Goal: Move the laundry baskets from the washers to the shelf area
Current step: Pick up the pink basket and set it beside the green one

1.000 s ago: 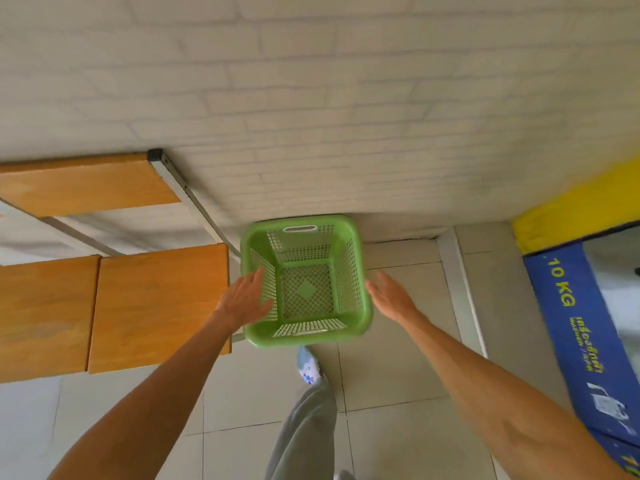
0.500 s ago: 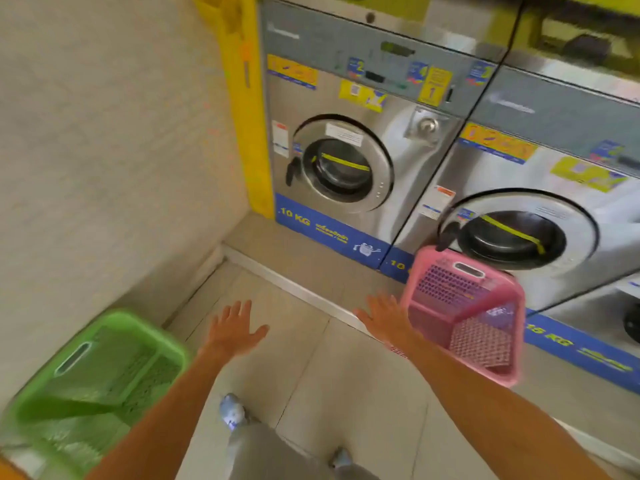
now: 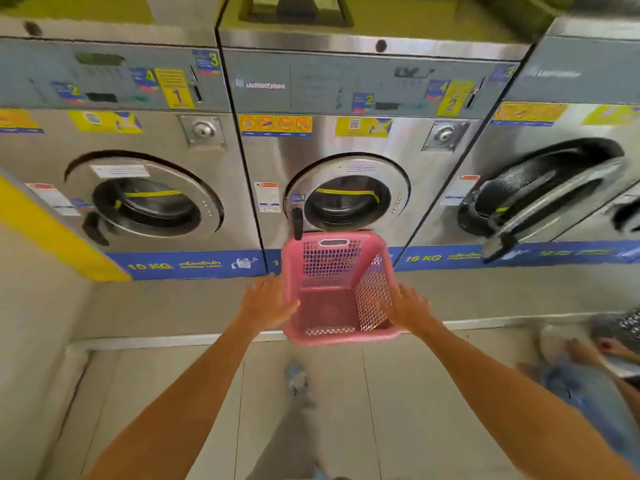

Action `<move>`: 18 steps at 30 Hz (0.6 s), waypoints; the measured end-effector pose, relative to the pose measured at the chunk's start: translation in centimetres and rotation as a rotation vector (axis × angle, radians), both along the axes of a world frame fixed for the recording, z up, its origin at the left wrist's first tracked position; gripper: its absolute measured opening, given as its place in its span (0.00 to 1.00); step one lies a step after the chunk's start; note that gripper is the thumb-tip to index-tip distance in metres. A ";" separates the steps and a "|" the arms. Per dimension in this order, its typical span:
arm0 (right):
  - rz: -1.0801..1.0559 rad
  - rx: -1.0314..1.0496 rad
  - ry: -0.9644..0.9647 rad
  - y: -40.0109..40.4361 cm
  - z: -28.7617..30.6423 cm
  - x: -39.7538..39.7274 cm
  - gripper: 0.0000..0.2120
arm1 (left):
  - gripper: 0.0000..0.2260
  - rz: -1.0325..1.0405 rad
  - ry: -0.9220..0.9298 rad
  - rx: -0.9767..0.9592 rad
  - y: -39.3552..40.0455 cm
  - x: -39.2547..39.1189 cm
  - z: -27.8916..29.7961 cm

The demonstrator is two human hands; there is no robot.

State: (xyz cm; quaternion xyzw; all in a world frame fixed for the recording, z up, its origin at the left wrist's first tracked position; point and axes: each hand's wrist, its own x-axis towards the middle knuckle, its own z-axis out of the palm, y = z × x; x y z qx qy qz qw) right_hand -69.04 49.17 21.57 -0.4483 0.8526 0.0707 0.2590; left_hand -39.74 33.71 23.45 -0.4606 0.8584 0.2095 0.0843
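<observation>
A pink laundry basket (image 3: pixel 332 292) stands empty on the raised step in front of the middle washer (image 3: pixel 349 188). Its perforated walls and a slot handle face me. My left hand (image 3: pixel 266 303) is at the basket's left wall, fingers spread, touching or nearly touching it. My right hand (image 3: pixel 405 306) is at the right wall, fingers apart as well. Neither hand has closed around the rim. The green basket is out of view.
Three steel front-load washers line the back: the left washer (image 3: pixel 138 202) has its door shut, the right washer (image 3: pixel 540 199) has its door swung open. A raised step (image 3: pixel 166 306) runs below them. Another person's legs and hand (image 3: pixel 585 362) are at the right. A yellow post (image 3: pixel 48 233) stands left.
I have turned from the green basket by the shelf and wall to face the washers. Both empty hands have moved to either side of the pink basket.
</observation>
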 end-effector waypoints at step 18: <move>-0.227 0.033 -0.192 -12.2 -20.5 -14.8 0.32 | 0.44 0.386 -0.091 0.287 -12.9 -10.1 -23.3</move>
